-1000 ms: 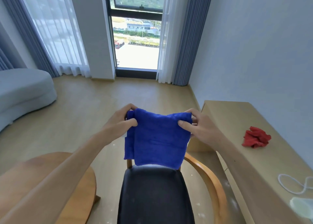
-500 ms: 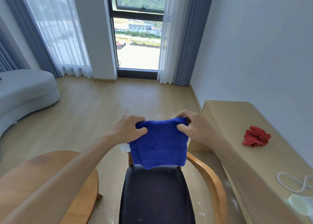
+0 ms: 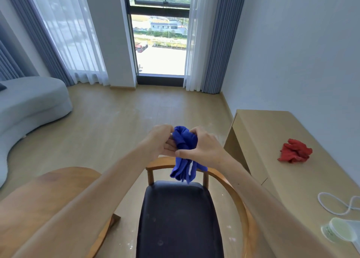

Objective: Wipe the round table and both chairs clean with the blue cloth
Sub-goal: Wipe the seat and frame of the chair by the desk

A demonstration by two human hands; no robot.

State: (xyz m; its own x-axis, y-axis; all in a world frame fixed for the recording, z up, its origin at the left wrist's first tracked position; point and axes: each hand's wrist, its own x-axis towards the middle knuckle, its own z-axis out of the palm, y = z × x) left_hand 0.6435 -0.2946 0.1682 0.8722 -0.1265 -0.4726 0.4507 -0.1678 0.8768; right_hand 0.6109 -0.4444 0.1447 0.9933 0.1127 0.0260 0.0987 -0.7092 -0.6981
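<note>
The blue cloth is bunched and folded narrow, held in the air above the back of a wooden chair with a black seat. My left hand grips the cloth from the left and my right hand grips it from the right, the two hands pressed close together. The cloth's lower end hangs down to the chair's backrest. Part of the round wooden table shows at the lower left, under my left forearm. Only one chair is in view.
A long light-wood desk runs along the right wall with a crumpled red cloth, a white cord and a pale cup on it. A grey sofa stands at the left. Bare wood floor lies ahead toward the window.
My hands have come together, folding the spread blue cloth into a narrow bunch. The view has tilted down, showing more of the chair seat.
</note>
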